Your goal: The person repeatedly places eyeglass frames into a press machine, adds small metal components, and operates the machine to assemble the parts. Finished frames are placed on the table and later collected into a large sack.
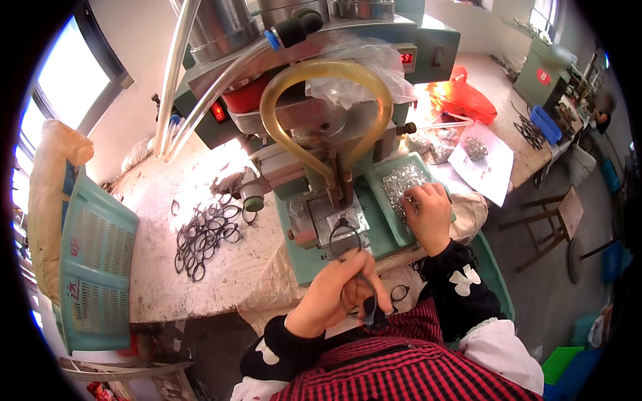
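Observation:
My left hand (pixel 342 289) is closed around a black eyeglass frame (pixel 345 238). One rim of that frame reaches forward onto the small metal block (pixel 324 212) of a bench machine, below its two metal tips (pixel 340 190). Behind my fingers, another dark rim hangs near my lap. Over to the right, my right hand (pixel 430 215) dips its curled fingertips into a green tray (pixel 402 235) of small shiny metal pieces (pixel 401 184). What those fingertips pinch, if anything, is too small to make out.
A thick yellow hose (pixel 326 69) arches over the machine's front. Several black eyeglass frames (pixel 208 234) lie heaped on the table at left, beside a green plastic basket (pixel 100 257). At right are a white sheet (pixel 483 167), a red bag (pixel 468 99) and a wooden stool (pixel 570 212).

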Tool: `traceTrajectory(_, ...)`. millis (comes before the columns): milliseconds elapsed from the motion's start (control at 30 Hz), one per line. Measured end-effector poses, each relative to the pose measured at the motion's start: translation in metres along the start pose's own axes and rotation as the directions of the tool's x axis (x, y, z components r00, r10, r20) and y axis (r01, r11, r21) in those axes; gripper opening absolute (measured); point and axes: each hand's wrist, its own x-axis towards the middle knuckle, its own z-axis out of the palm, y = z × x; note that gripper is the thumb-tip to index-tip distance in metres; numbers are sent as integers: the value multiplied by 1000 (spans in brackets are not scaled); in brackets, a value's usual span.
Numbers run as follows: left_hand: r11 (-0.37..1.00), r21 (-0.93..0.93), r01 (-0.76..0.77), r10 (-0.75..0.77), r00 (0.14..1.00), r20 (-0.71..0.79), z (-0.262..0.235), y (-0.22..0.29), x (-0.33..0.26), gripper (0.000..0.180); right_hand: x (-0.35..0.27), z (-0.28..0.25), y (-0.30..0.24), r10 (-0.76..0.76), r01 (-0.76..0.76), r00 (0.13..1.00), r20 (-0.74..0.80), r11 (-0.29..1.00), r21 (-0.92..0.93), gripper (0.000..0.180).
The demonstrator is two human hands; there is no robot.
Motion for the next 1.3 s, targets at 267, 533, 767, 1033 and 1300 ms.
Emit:
traceTrajectory(267, 997, -52, -58, 53, 994, -92, 5, -17, 18, 24, 18, -7, 10, 72, -42, 991, -112, 967, 250, 7)
traceTrajectory(533, 998, -42, -44, 37, 988, -152, 12, -8, 13, 24, 21, 24, 3, -380, 380, 914, 143, 925, 30, 19)
traceTrajectory(767, 878, 449, -165, 267, 948, -174, -32, -28, -48, 25, -5, 13, 42, 281, -264, 957, 77, 724, 638, 16)
traceTrajectory(1033, -250, 882, 399, 950, 275, 145, -219, 65, -15, 11, -1, 21, 11, 365, -394, 905, 220, 522, 757, 11)
traceTrajectory(1300, -137, 574, 807, 831, 409, -377, -287, 77, 41, 31, -11, 0, -3, 255, -287, 956, 142, 736, 613, 11)
